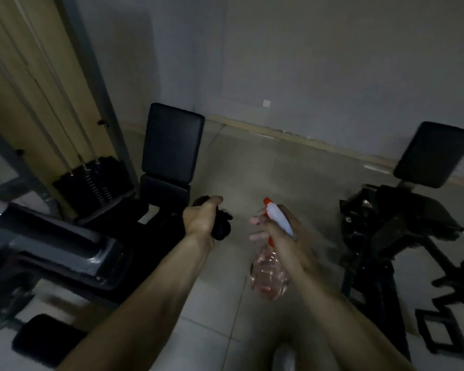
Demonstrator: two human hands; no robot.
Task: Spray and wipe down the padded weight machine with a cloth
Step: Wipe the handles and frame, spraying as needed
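My left hand [200,216] grips a bunched dark cloth [221,226] in front of me. My right hand [281,231] holds a spray bottle [269,274] by its neck; the bottle is clear with pinkish liquid, a white head and an orange nozzle pointing away. A padded weight machine stands at the left, with a black back pad [172,140] upright and a black seat pad [164,191] below it, just beyond my left hand. Its weight stack [94,183] sits further left.
A second machine with a black pad [434,153] and dark frame [386,236] stands at the right. A black roller pad [43,341] lies at the lower left. Grey tiled floor [265,167] runs between the two machines up to a grey wall.
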